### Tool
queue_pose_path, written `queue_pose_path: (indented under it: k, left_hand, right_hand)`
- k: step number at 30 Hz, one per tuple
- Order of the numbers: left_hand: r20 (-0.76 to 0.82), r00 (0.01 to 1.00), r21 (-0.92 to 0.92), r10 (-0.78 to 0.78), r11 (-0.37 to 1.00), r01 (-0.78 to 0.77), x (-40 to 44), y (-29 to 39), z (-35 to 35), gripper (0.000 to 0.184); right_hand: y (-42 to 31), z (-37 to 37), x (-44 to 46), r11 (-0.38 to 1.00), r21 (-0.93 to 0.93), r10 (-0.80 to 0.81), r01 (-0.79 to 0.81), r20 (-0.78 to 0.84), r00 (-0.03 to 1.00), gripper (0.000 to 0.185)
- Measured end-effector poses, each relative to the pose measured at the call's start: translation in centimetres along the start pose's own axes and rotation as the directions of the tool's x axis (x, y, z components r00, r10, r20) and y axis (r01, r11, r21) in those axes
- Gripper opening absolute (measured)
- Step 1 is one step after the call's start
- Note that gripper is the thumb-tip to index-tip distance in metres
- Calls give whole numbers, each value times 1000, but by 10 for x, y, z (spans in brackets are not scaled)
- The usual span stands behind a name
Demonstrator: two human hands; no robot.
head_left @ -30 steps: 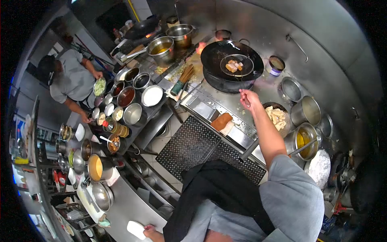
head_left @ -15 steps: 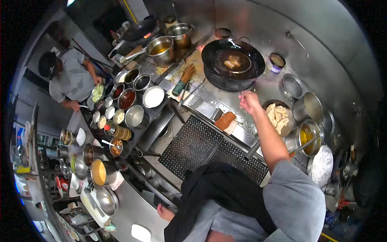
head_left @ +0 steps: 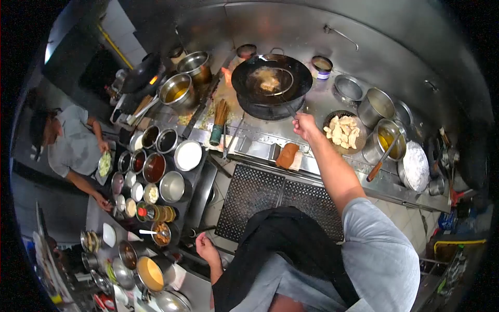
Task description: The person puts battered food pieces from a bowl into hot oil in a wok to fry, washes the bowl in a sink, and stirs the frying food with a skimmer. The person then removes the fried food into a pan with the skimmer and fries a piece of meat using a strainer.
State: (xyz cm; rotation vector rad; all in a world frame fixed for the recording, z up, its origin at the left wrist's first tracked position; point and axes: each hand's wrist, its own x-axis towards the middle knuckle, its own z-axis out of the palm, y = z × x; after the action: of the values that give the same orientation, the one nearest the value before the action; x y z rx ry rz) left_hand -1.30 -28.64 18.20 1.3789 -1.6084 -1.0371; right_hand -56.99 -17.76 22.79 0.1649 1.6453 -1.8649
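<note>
My right hand (head_left: 304,126) is closed around the handle of a round strainer (head_left: 292,83). The strainer's ring lies inside a black wok (head_left: 306,96) on the stove, with pale food (head_left: 268,82) frying in bubbling oil. Low in the view, beside the left-hand counter, my left hand (head_left: 208,250) hangs with loosely bent fingers, and nothing shows in it. To the right of my right hand, a dark round holder (head_left: 332,115) carries several pale battered pieces (head_left: 343,131).
An oil pot (head_left: 382,151) with a wooden-handled ladle stands right of the battered pieces. A bamboo brush (head_left: 220,119) lies left of the wok. Sauce containers (head_left: 154,167) fill the left counter, where a co-worker (head_left: 78,140) holds a plate of greens. Perforated mats (head_left: 252,195) cover the floor.
The view has turned, so the wok appears further left. My left hand has risen from near the counter. The food sits nearer the strainer's left side, and the oil bubbles more. The co-worker's arm reaches lower.
</note>
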Motion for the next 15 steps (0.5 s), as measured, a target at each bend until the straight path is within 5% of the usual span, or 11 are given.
queue_pose_path:
  k: [5,8,10,12,15]
  left_hand:
    - [122,990,44,74,996,-80,69,2,-12,17]
    - [208,978,-4,-8,1000,9,94,21,-14,16]
    - [267,964,-3,-14,1000,15,106,15,-12,15]
    - [326,945,2,-20,1000,20,119,-17,-7,14]
    - [510,859,49,47,995,-84,134,-68,3,12]
  right_hand:
    - [-5,21,-38,1000,11,8,-8,-44,999,25]
    - [5,31,-79,996,44,-67,79,-221,973,31]
    - [40,18,-98,938,33,-314,346,-345,884,32]
    - [96,-1,-130,891,-192,-453,411,-317,833,29]
    - [197,-22,-210,807,-565,-351,172,-226,909,23]
